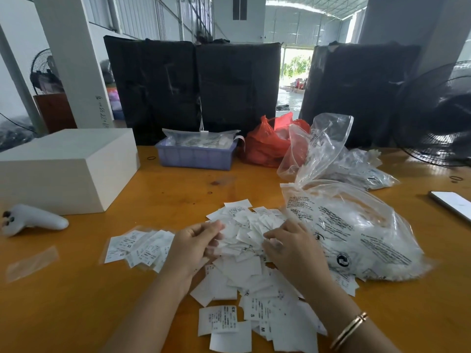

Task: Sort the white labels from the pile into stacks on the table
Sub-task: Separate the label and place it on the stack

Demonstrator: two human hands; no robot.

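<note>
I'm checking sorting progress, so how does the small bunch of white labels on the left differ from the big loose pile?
The small fanned bunch of white labels lies overlapped and untouched; the big loose pile of white labels is scattered, much larger, and both hands, left hand and right hand, are in it. Both rest on the orange wooden table.

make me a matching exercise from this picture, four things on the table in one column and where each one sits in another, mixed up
Things:
1. white box
2. purple tray
3. red bag
4. phone

Places:
A. at the far right edge of the table
B. at the back of the table, just left of the red bag
C. on the left side, behind the white controller
D. at the back, between the purple tray and the clear bags

Pairs: 1-C, 2-B, 3-D, 4-A
</note>
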